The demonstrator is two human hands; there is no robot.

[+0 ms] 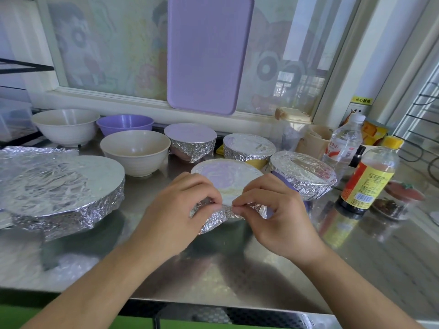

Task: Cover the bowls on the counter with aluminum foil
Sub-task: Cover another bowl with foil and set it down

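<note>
While both hands pinch the foil (221, 216) hem at the 6 o'clock rim of the near bowl (225, 179), left hand (180, 210) and right hand (268, 210) meet thumb to fingertip, equally near. Its covered top lies toward 12 o'clock from the grip, so crimping likely runs sideways round the rim. Covered bowls crowd 1 to 2 o'clock; the counter (237, 269) at 6 o'clock gives room, and three open bowls (135, 150) wait at 10 to 11 o'clock.
</note>
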